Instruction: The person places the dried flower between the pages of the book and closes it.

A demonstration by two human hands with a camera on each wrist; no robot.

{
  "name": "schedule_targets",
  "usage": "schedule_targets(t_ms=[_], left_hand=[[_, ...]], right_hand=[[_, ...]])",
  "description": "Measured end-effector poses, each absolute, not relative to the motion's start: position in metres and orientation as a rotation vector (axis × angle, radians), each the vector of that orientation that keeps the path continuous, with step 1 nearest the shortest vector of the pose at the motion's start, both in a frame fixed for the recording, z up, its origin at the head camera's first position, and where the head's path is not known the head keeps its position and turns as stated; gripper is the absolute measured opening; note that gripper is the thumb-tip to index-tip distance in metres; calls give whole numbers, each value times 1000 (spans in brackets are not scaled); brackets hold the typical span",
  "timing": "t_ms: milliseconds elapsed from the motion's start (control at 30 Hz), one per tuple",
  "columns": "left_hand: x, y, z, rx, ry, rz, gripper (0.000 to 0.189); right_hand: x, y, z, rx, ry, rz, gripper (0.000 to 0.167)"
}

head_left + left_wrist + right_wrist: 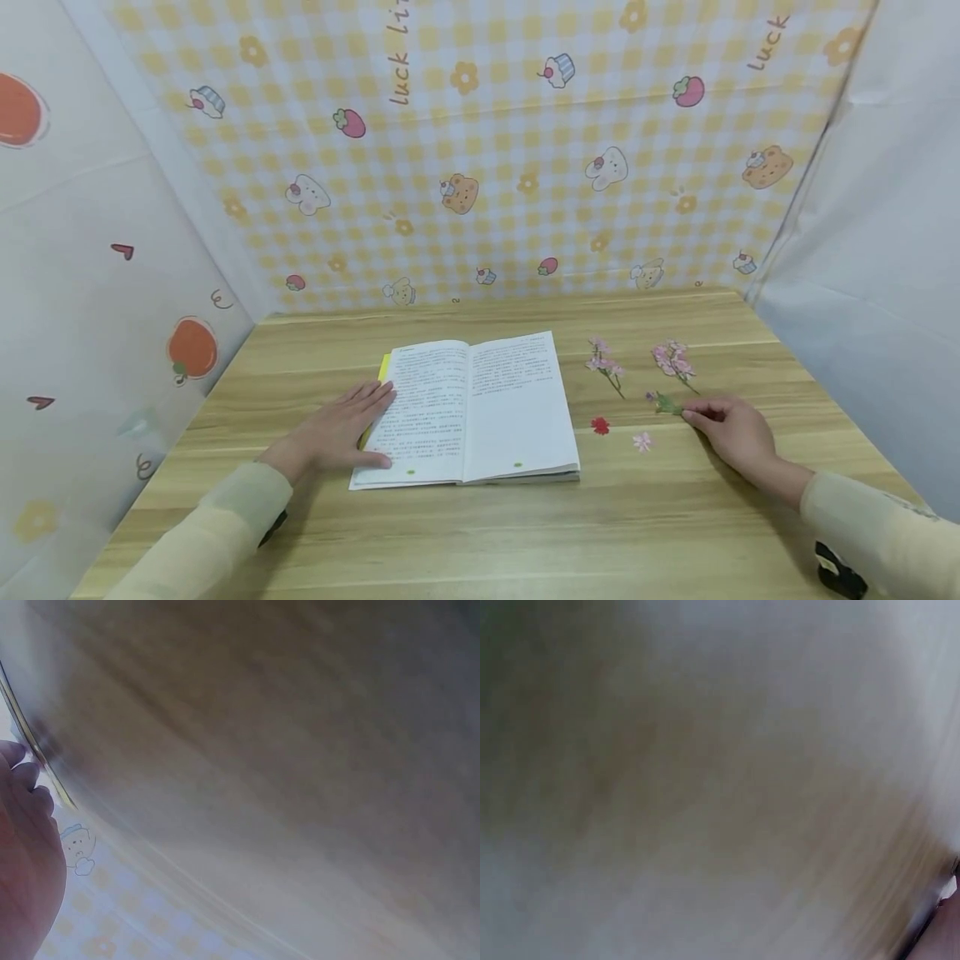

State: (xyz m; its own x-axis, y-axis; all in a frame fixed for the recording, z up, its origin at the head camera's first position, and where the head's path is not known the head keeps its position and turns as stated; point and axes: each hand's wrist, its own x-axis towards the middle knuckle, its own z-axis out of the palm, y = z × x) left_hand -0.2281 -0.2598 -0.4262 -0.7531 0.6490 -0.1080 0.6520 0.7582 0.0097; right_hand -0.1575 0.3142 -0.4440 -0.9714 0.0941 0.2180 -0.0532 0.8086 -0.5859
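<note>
An open book (pixel 517 417) lies on the wooden table, its printed pages facing up and a yellow edge showing at the left. My left hand (pixel 337 429) rests flat on the left page, fingers straight and thumb near the lower edge. To the right of the book, my right hand (pixel 731 429) pinches a small green-stemmed sprig with a purple tip (pixel 663 403) between thumb and fingers, close to the tabletop. In the left wrist view the left hand (pixel 26 855) shows at the left edge, beside the book's edge. The right wrist view is mostly blurred tabletop.
Two pink flower sprigs, one nearer the book (pixel 604 365) and one farther right (pixel 672 360), lie behind the right hand. A red blossom (pixel 600 426) and a pale pink blossom (pixel 642 442) lie nearer. A checked cloth (pixel 495 225) hangs behind the table (pixel 510 542).
</note>
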Motion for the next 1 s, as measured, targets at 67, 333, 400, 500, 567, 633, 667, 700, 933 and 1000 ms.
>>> schedule_targets(t_ms=[67, 333, 400, 500, 567, 633, 667, 700, 933, 1000], left_hand=[[-228, -260, -426, 1060, 2848, -43, 111], [-229, -261, -427, 1040, 2846, -27, 111], [-229, -261, -428, 1037, 2845, -21, 110], [-229, -262, -428, 1048, 2844, -13, 110], [-229, -263, -428, 1057, 2846, -8, 109], [-229, -263, -428, 1058, 2848, -7, 109], [-229, -263, -428, 1055, 2848, -10, 109], [-229, -263, -428, 1052, 2849, -10, 109], [-228, -264, -427, 1064, 2853, 12, 108], [-228, -264, -426, 1061, 2850, 13, 108]], right_hand=[[-157, 314, -445, -29, -2742, 906, 17], [-155, 317, -439, -113, -2713, 996, 25], [-155, 319, -439, -132, -2710, 1018, 27], [-155, 320, -439, -150, -2701, 1063, 30], [-156, 320, -438, -165, -2695, 1104, 32], [-157, 318, -437, -190, -2687, 1165, 35], [-158, 317, -435, -202, -2683, 1192, 36], [-159, 316, -434, -215, -2679, 1230, 38], [-166, 303, -418, -184, -2664, 1528, 50], [-168, 299, -413, -174, -2650, 1629, 54]])
